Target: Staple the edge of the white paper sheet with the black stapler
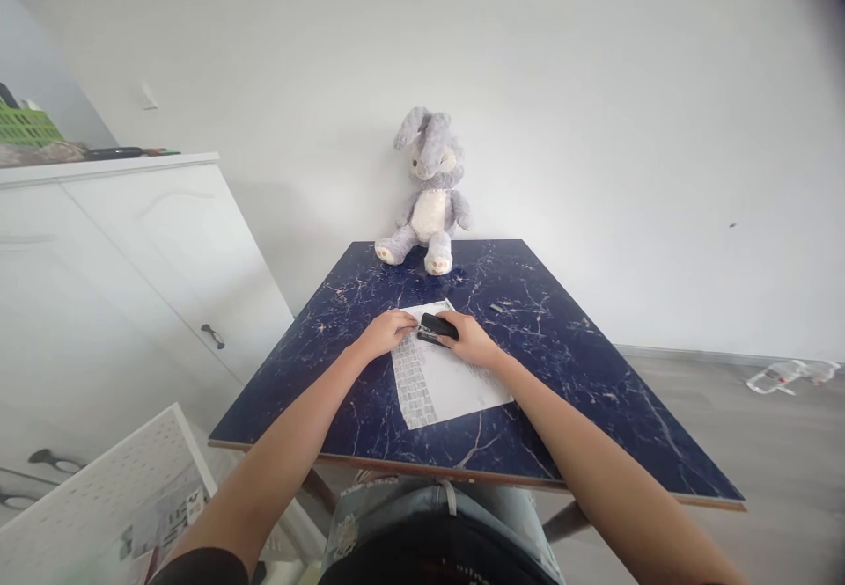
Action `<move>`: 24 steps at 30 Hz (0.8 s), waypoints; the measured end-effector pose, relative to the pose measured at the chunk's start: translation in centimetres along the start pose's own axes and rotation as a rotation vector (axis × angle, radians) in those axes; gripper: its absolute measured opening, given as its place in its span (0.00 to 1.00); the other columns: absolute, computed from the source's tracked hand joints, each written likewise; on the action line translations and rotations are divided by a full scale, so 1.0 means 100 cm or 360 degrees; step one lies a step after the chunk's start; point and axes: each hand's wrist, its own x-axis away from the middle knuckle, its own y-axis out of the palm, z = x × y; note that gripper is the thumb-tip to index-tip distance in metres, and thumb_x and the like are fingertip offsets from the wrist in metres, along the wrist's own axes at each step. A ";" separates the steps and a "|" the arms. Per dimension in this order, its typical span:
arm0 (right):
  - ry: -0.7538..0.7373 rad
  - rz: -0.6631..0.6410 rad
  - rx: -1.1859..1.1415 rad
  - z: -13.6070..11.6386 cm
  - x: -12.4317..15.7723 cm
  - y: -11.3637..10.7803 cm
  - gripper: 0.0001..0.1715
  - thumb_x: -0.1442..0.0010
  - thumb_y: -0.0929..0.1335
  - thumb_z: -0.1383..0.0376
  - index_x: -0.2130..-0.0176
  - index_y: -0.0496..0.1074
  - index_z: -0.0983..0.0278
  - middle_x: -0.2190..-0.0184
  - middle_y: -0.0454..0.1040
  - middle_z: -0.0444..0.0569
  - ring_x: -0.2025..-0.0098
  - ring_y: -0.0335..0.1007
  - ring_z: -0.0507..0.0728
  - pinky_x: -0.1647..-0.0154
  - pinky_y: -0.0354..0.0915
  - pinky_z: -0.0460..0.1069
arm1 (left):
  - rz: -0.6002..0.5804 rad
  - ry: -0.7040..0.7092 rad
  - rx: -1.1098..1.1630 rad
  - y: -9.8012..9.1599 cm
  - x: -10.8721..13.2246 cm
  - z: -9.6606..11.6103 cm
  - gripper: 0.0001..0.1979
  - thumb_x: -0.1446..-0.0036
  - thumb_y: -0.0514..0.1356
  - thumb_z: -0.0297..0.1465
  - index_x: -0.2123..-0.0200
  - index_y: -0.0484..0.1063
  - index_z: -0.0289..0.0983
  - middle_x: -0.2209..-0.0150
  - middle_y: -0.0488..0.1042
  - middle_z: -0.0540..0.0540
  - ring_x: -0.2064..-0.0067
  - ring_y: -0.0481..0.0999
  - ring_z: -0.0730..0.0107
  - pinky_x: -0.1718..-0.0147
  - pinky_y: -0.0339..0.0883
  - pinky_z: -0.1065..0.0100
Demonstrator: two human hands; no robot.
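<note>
A black stapler [437, 326] is in my right hand [470, 337], its jaws pointing left over the top part of some paper sheets [455, 383]. My fingers wrap round the stapler's back end. At the sheets' upper left edge, my left hand [388, 332] grips the paper, with its fingertips close to the stapler's mouth. Dark print in rows runs down the left side of the paper, and the rest looks mostly blank. Whether the stapler's jaws touch the paper cannot be made out.
The sheets lie on a dark blue marbled table [568, 391]. A grey plush rabbit [430, 198] sits at its back edge against the wall. A small grey piece [496, 308] lies right of the stapler. White cabinets [132, 259] and a white perforated basket [106, 497] stand at left.
</note>
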 end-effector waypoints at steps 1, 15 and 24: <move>0.0011 0.0017 -0.0024 0.000 0.000 0.000 0.23 0.43 0.72 0.66 0.47 0.73 0.61 0.51 0.78 0.53 0.52 0.74 0.63 0.48 0.66 0.57 | -0.0011 0.0026 0.0034 -0.002 0.002 0.000 0.13 0.36 0.57 0.28 0.53 0.80 0.40 0.50 0.80 0.42 0.47 0.77 0.59 0.43 0.65 0.56; -0.0166 -0.0358 -0.0682 -0.026 0.007 -0.013 0.25 0.44 0.74 0.56 0.49 0.76 0.62 0.55 0.80 0.48 0.54 0.76 0.62 0.50 0.69 0.55 | -0.0109 -0.0137 0.0938 -0.009 0.012 0.019 0.34 0.64 0.77 0.39 0.51 0.77 0.37 0.54 0.79 0.42 0.51 0.77 0.55 0.47 0.67 0.59; 0.0190 0.0316 -0.0189 -0.036 -0.007 0.024 0.18 0.41 0.70 0.65 0.50 0.69 0.59 0.55 0.76 0.49 0.54 0.72 0.60 0.50 0.66 0.55 | 0.0947 -0.0374 0.0775 -0.018 -0.001 -0.002 0.19 0.34 0.53 0.46 0.61 0.73 0.36 0.67 0.73 0.47 0.69 0.69 0.71 0.67 0.64 0.69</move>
